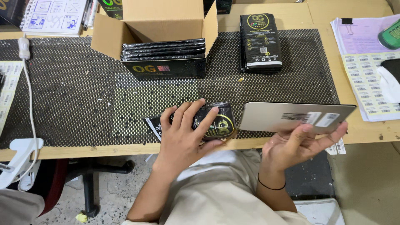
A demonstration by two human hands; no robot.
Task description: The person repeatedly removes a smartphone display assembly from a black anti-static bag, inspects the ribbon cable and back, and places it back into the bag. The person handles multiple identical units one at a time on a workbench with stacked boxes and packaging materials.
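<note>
Worktop (321, 16) of pale wood carries a black mesh mat (62, 96). On it stands 1 open cardboard box (166, 25) with about 5 black packets stacked inside, and to its right 1 stack of black packets (260, 41). At the near edge, the right hand (298, 143) holds 1 flat grey box (291, 116), fingers curled under it, long axis running left to right. Just left of it, the left hand (185, 129) closes its fingers over 1 bundle of black pouches (216, 123), lying nearly touching the grey box's left end.
</note>
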